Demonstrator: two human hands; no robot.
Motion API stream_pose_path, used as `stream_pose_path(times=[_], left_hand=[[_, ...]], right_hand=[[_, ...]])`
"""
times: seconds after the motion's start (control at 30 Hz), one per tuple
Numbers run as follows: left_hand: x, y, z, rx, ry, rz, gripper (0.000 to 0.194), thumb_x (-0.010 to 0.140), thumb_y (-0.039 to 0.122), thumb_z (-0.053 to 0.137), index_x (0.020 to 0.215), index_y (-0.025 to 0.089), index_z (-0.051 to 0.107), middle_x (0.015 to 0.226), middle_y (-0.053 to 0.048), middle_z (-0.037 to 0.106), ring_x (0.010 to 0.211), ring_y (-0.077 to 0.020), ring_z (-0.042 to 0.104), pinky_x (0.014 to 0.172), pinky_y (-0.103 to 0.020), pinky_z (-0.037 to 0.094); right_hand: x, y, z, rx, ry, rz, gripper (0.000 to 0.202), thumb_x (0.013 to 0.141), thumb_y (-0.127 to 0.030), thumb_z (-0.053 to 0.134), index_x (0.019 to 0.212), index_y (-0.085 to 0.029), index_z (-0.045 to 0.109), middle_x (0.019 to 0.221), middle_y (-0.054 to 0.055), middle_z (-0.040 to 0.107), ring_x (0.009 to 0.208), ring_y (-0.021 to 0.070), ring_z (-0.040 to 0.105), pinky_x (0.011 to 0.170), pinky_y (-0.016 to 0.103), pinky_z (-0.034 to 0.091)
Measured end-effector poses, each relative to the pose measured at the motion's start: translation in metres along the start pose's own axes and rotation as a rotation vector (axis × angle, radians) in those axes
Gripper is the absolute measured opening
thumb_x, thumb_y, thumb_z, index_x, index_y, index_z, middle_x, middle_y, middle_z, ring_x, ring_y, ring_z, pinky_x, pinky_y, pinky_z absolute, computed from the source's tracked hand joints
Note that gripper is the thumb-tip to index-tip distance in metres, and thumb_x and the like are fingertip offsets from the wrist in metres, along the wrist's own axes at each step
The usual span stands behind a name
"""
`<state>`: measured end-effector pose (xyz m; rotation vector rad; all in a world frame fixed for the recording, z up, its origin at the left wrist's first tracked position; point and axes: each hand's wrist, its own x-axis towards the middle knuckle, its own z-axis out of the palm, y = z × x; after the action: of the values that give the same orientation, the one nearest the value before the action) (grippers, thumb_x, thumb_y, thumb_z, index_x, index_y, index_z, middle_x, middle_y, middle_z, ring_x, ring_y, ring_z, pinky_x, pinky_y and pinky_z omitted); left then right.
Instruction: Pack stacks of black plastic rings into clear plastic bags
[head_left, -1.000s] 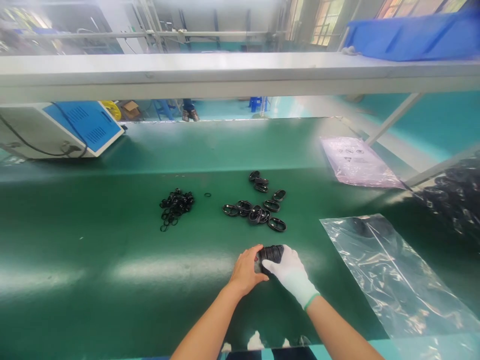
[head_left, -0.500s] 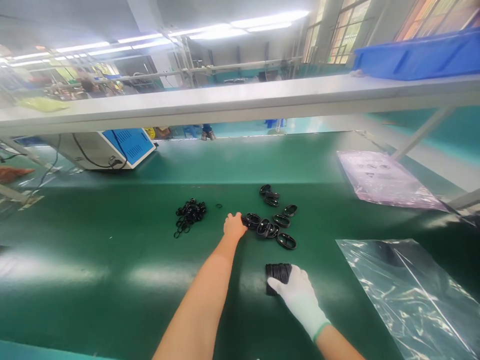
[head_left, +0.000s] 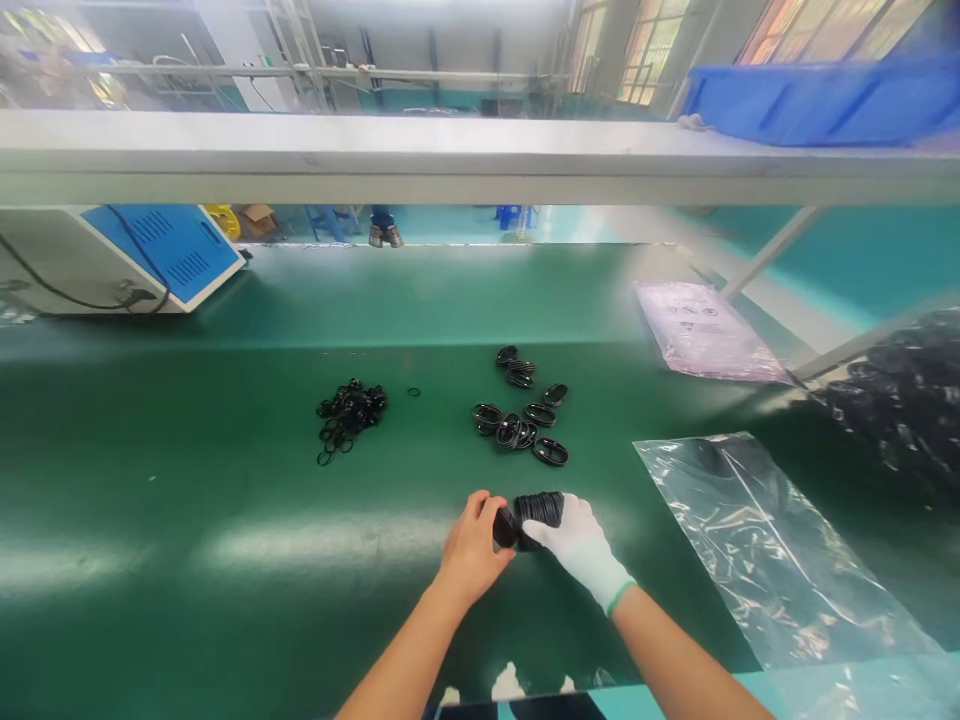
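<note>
My left hand (head_left: 474,555), bare, grips a black oval ring (head_left: 505,528) between thumb and fingers, at the left end of a row of stacked black rings (head_left: 538,510). My right hand (head_left: 577,540), in a white glove with a green cuff, is closed around that stack and keeps it on the green work surface. Whether the held ring touches the stack I cannot tell. Beyond both hands lies a loose group of black oval rings (head_left: 551,452), some overlapping. Off to the left is a tangled heap of small thin black rings (head_left: 352,408).
One small ring (head_left: 413,392) lies apart from the heap. A clear plastic bag (head_left: 780,540) and a pinkish printed bag (head_left: 705,325) are at the right, near a dark bagged pile (head_left: 907,390). A white shelf (head_left: 420,160) crosses above, bearing a blue bin (head_left: 817,105). A blue-and-white machine (head_left: 165,250) stands far left.
My left hand has come back from the loose group to the stack with a black oval ring in it. My right hand still holds the stack. The view has tilted down.
</note>
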<state>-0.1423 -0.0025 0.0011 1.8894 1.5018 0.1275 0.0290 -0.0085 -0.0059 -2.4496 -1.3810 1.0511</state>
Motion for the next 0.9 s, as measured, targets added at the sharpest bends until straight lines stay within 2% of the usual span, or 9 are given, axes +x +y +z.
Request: stream_pose_path(times=[0.1, 0.2, 0.33, 0.57, 0.9], left_hand=[[0.004, 0.001, -0.001, 0.002, 0.035, 0.015, 0.058, 0.062, 0.019, 0.062, 0.115, 0.03, 0.041, 0.133, -0.001, 0.032, 0.111, -0.021, 0.047, 0.088, -0.033, 0.042], [0.005, -0.004, 0.0, -0.131, 0.071, 0.089, 0.06, 0.063, 0.014, 0.059, 0.118, 0.03, 0.039, 0.133, -0.001, 0.035, 0.113, -0.0183, 0.046, 0.093, -0.032, 0.039], [0.003, -0.012, 0.005, -0.286, 0.017, 0.153, 0.073, 0.061, 0.013, 0.061, 0.126, 0.029, 0.031, 0.138, 0.0, 0.034, 0.125, -0.0172, 0.035, 0.105, -0.034, 0.027], [0.004, -0.014, 0.003, -0.386, -0.112, 0.155, 0.071, 0.062, 0.005, 0.056, 0.124, 0.031, 0.032, 0.143, 0.004, 0.026, 0.129, -0.0152, 0.029, 0.108, -0.034, 0.024], [0.005, -0.018, 0.009, -0.564, -0.061, 0.166, 0.069, 0.06, 0.001, 0.055, 0.121, 0.029, 0.038, 0.142, 0.001, 0.029, 0.128, -0.018, 0.032, 0.107, -0.037, 0.025]], right_hand=[[0.0, 0.0, 0.0, -0.006, 0.016, -0.002, 0.057, 0.06, -0.05, 0.06, 0.106, -0.018, 0.048, 0.104, 0.01, 0.049, 0.093, 0.0232, 0.055, 0.079, 0.032, 0.043], [-0.001, -0.002, -0.001, -0.01, 0.023, -0.004, 0.055, 0.06, -0.048, 0.061, 0.105, -0.018, 0.049, 0.103, 0.01, 0.05, 0.092, 0.0222, 0.055, 0.079, 0.031, 0.043], [-0.002, -0.003, -0.002, 0.014, 0.01, -0.009, 0.054, 0.06, -0.048, 0.061, 0.104, -0.019, 0.05, 0.104, 0.009, 0.05, 0.092, 0.0209, 0.055, 0.079, 0.03, 0.043], [-0.002, -0.001, -0.004, 0.015, 0.003, 0.005, 0.059, 0.06, -0.049, 0.06, 0.109, -0.019, 0.047, 0.106, 0.009, 0.048, 0.096, 0.0224, 0.053, 0.082, 0.032, 0.042], [-0.002, -0.001, -0.004, 0.022, 0.002, -0.006, 0.056, 0.06, -0.048, 0.061, 0.105, -0.019, 0.049, 0.103, 0.008, 0.049, 0.091, 0.022, 0.054, 0.078, 0.032, 0.043]])
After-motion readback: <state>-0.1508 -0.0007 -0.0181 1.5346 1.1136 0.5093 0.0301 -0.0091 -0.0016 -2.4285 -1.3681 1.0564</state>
